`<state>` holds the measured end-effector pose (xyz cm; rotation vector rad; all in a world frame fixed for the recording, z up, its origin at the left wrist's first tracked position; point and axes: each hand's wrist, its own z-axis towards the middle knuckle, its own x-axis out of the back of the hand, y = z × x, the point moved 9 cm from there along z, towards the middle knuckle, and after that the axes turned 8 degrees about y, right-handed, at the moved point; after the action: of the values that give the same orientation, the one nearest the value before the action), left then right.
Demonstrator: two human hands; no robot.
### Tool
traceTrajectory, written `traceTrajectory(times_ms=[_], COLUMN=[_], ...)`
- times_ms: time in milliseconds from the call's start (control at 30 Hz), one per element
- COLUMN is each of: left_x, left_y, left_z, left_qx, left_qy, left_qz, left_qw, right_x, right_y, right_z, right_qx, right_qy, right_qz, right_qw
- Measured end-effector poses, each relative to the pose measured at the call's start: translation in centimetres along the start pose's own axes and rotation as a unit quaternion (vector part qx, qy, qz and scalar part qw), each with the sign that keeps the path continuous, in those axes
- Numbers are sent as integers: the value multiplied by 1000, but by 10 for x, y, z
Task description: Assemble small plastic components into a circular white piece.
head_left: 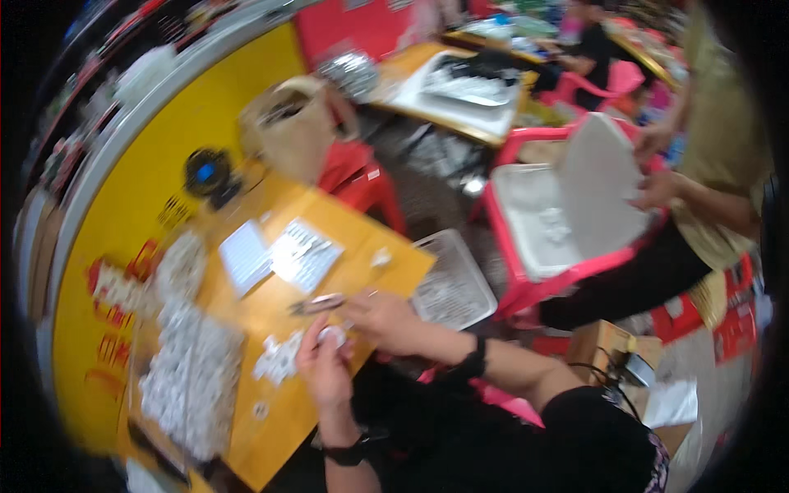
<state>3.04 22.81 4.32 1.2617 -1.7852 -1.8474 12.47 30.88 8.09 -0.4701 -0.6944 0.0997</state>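
Over a yellow-brown table [275, 444], my left hand [325, 366] is closed on a small round white piece [334, 335] with its fingertips. My right hand [380, 317], just beside it, grips a short slim tool [322, 304] with a reddish, shiny body and a darker tip pointing left. Blur hides the tool's exact kind. Below and left of my hands lies a loose pile of small white parts [279, 359]. One ring-like part [260, 409] lies apart, nearer the front. Beyond my hands are a pale gridded tray [245, 256] and a second tray with shiny contents [306, 255].
A large clear bag of white parts [193, 382] covers the table's left side. A small black fan [210, 175] stands by the yellow wall. Right of the table sits a white bin [488, 306]. Further right, another person's hands [660, 191] hold a white panel [598, 185] over a pink-framed stand.
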Motion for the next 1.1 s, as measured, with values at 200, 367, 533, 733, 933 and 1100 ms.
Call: traceTrajectory(times_ms=[200,367,533,733,933,1100], left_x=[-15,-41,-60,-39,-28,-49], left_y=[-1,-5,-24,-36,-33,-27], left_z=[3,-5,2,22,31,25], left_qx=[9,86,169,191,137,102], left_qy=[-42,-97,-121,-84,-129,-178], left_qz=[-42,-115,-188,-241,-256,-235], left_qw=[998,985,960,948,948,950], right_x=[33,44,125,335,389,414], right_y=[-10,-37,-29,2,27,94], right_z=[-1,18,13,-30,-37,-76], right_qx=[-123,-110,-117,-76,-75,-91], right_qy=[58,30,82,349,216,154], right_qz=[34,-1,10,-358,-617,-774], right_qw=[990,993,990,863,753,607])
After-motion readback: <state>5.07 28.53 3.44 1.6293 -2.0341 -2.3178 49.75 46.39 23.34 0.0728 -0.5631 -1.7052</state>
